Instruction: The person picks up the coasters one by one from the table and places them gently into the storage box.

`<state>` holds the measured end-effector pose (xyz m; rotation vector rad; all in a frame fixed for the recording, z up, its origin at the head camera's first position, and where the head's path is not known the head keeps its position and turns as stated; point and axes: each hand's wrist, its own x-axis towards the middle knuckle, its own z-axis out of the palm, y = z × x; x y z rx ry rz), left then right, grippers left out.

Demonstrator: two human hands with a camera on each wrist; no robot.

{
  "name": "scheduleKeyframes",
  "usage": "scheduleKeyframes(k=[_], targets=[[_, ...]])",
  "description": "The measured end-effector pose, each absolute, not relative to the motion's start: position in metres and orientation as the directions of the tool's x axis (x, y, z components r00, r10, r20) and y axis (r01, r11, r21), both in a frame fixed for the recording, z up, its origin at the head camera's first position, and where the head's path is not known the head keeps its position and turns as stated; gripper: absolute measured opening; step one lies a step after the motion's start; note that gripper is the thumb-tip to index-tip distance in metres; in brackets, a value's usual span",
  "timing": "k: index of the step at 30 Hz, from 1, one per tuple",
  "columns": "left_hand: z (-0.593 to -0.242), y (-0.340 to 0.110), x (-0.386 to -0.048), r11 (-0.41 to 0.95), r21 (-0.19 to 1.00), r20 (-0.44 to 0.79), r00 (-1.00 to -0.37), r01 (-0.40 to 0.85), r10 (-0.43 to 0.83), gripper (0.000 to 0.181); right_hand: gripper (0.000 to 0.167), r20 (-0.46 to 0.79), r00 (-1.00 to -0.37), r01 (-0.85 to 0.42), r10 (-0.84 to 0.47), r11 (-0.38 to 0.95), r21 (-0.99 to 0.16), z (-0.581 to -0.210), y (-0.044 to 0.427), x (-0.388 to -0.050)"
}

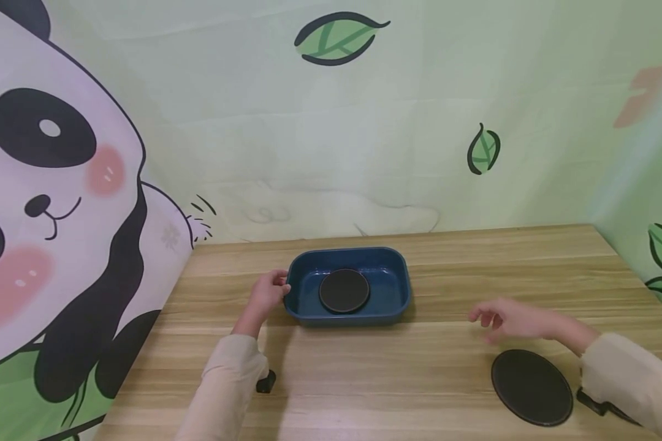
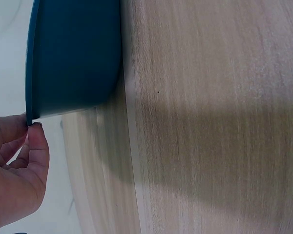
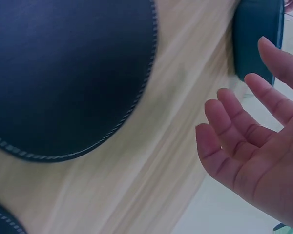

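A blue rectangular baking dish (image 1: 347,320) stands on the table, with a round black coaster (image 1: 344,290) lying inside it. My left hand (image 1: 268,293) is at the dish's left end; in the left wrist view its thumb and fingers pinch the dish's rim (image 2: 29,73). Over the table to the right, my right hand (image 1: 510,318) holds nothing, its fingers loosely bent. Just nearer than that hand lies a larger black round mat (image 1: 532,387), whose stitched edge shows in the right wrist view.
Part of another dark stitched piece (image 3: 2,222) shows at the lower left corner of the right wrist view. The wooden table (image 1: 375,380) meets a pale green cloth backdrop (image 1: 336,153) with printed leaves and a panda at its back and sides.
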<state>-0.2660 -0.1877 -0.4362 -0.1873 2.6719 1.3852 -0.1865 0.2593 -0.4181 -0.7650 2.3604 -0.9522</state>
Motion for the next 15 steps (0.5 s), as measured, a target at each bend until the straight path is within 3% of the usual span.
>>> scheduleKeyframes(k=[15], targets=[[-0.434, -0.187, -0.264, 0.569, 0.806, -0.156, -0.986, -0.161, -0.058, 0.033, 0.036, -0.303, -0.751, -0.365, -0.587, 0.751, -0.550, -0.436, 0.277, -0.175]])
